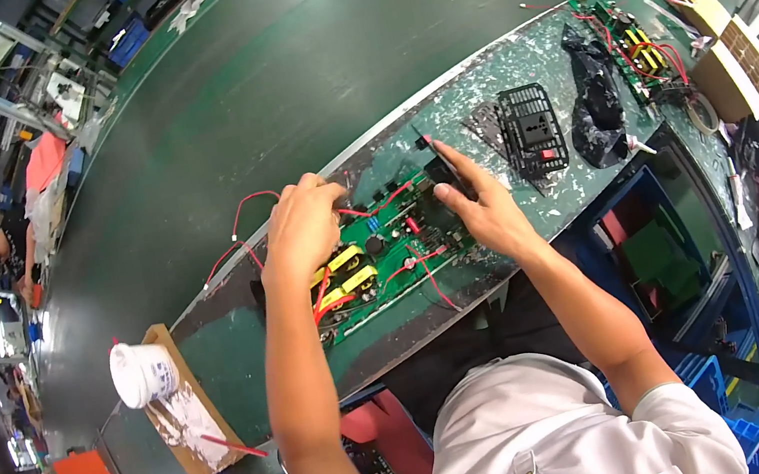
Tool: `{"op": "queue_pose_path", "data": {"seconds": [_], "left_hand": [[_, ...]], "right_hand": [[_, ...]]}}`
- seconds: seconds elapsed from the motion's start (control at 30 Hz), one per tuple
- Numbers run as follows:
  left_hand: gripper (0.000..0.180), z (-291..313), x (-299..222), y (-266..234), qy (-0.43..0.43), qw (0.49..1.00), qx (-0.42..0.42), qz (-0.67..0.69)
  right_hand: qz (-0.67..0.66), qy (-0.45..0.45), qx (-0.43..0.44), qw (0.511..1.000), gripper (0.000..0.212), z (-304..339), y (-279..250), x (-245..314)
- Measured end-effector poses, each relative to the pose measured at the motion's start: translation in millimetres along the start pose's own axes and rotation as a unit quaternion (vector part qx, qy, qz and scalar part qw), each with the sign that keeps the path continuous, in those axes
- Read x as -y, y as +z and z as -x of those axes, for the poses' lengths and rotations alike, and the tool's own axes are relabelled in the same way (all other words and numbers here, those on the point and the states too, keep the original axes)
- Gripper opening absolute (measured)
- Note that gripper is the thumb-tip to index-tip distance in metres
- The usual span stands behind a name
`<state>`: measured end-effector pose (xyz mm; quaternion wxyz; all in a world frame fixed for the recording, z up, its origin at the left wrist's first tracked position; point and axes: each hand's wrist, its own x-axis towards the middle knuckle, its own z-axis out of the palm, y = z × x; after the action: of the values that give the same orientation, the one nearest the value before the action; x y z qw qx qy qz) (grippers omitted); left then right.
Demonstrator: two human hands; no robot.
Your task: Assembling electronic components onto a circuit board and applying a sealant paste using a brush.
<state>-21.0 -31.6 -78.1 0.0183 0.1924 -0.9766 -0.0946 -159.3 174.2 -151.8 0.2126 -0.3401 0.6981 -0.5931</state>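
Steadying a green circuit board at frame centre, the left hand curls over its edge; the right hand pinches a black part. Stiff, light, fragile—best held by edges.

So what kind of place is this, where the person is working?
Probably an electronics factory or assembly workshop. Both hands work on a green circuit board with red wires on a long workbench, another circuit board lies farther along, and blue parts bins stand beside it.
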Motion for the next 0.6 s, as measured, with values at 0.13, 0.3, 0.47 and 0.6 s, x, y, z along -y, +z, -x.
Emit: {"op": "queue_pose_path", "data": {"seconds": [0.13, 0.3, 0.47, 0.6], "left_hand": [[0.021, -7.6, 33.9, -2.2, -0.035, 0.987, 0.133, -0.087], [0.019, 13.5, 35.2, -45.3, -0.079, 0.98, 0.095, 0.157], [0.017, 25.6, 15.2, -42.0, -0.028, 0.986, 0.053, -0.158], [0.013, 31.1, 35.4, -41.0, -0.013, 0.986, -0.108, -0.129]], "right_hand": [[-0.058, 0.035, 0.008, 0.998, 0.054, 2.7, -1.7, 2.4], [-0.022, 0.056, 0.039, 0.997, 0.052, -0.4, -4.9, -3.4], [-0.011, 0.047, 0.033, 0.998, 0.052, -0.2, -6.1, -3.9], [0.017, 0.049, 0.034, 0.998, 0.052, -0.1, -6.8, -4.1]]}}
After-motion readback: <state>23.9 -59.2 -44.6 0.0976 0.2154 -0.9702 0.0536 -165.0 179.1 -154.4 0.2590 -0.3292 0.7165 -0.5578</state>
